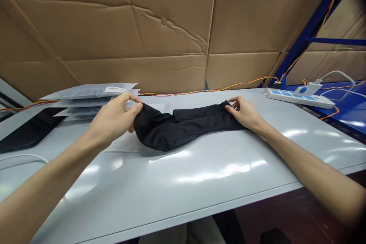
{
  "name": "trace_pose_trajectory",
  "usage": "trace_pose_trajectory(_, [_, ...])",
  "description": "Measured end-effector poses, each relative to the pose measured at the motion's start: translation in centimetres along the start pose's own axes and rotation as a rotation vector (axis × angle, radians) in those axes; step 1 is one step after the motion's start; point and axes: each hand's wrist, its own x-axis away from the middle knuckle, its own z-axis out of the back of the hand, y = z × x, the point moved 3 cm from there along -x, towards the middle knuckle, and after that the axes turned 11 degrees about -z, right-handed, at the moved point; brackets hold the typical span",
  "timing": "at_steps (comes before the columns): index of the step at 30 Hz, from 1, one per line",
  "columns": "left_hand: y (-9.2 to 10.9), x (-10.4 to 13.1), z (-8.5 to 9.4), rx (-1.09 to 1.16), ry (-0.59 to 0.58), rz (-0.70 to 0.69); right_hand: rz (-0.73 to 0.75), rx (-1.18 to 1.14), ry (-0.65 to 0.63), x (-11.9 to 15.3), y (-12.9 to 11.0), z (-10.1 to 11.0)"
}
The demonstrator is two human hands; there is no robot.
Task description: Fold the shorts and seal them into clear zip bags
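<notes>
A black cloth item [183, 126], folded lengthwise, stretches between my two hands over the glossy white table [177, 187]. Its left end is pinched between the thumb and fingers of my left hand [116, 116] and looks slightly raised. My right hand [244, 112] grips the upper right end, thumb and fingertips closed on the fabric. Partly under the left end of the cloth and my left hand lies a flat white sheet or bag [122, 144].
Several packed grey-white bags [88, 90] are stacked at the back left, beside a flat black device [31, 131]. A power strip [299, 98] with a plugged-in white adapter sits at the back right, near a blue metal frame [309, 26]. Cardboard [171, 26] stands behind the table.
</notes>
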Motion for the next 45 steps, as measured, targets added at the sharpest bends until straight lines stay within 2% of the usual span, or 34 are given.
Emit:
trace_pose_trajectory(3, [2.8, -1.5, -0.8, 0.166, 0.020, -0.054, -0.031, 0.098, -0.005, 0.2, 0.0, 0.1])
trace_pose_trajectory(8, [8.5, -3.5, -3.6, 0.215, -0.059, -0.125, -0.060, 0.203, -0.014, 0.7, -0.3, 0.4])
trace_pose_trajectory(10, [10.0, -4.0, -5.4, 0.220, -0.105, -0.168, -0.054, 0.203, -0.005, 0.8, -0.5, 0.6])
trace_pose_trajectory(13, [10.8, -4.5, -8.2, 0.209, -0.159, -0.231, -0.049, 0.172, 0.003, 0.9, -0.6, 0.8])
trace_pose_trajectory(15, [10.8, -4.5, -9.5, 0.201, -0.178, -0.255, -0.047, 0.139, 0.004, 0.9, -0.6, 0.9])
trace_pose_trajectory(17, [10.6, -4.3, -10.0, 0.204, -0.211, -0.274, -0.030, 0.095, 0.020, 0.9, -0.7, 1.1])
trace_pose_trajectory(21, [10.1, -2.9, -8.7, 0.140, -0.223, -0.410, -0.009, 0.004, 0.050, 0.8, -0.7, 1.7])
trace_pose_trajectory(23, [9.5, -2.2, -7.8, 0.024, -0.183, -0.536, -0.011, -0.042, 0.030, 0.7, -0.7, 1.9])
trace_pose_trajectory(25, [8.7, -1.6, -7.7, -0.102, -0.215, -0.636, -0.031, -0.104, -0.013, 0.7, -0.6, 2.0])
trace_pose_trajectory(27, [7.6, -1.3, -8.6, -0.197, -0.301, -0.636, -0.089, -0.195, -0.087, 0.6, -0.5, 2.1])
trace_pose_trajectory(30, [6.4, -1.1, -10.4, -0.287, -0.405, -0.561, -0.206, -0.346, -0.227, 0.6, -0.4, 2.1])
trace_pose_trajectory(34, [6.4, -1.1, -11.4, -0.285, -0.391, -0.541, -0.299, -0.538, -0.380, 0.6, -0.5, 2.3])
trace_pose_trajectory(36, [6.6, -1.1, -11.0, -0.263, -0.364, -0.552, -0.331, -0.638, -0.437, 0.6, -0.5, 2.4])
trace_pose_trajectory(39, [6.2, -1.1, -9.4, -0.232, -0.335, -0.557, -0.362, -0.740, -0.483, 0.6, -0.5, 2.5])
trace_pose_trajectory(45, [3.2, -0.2, -5.6, -0.217, -0.265, -0.592, -0.361, -0.741, -0.443, 0.7, -0.7, 3.0])
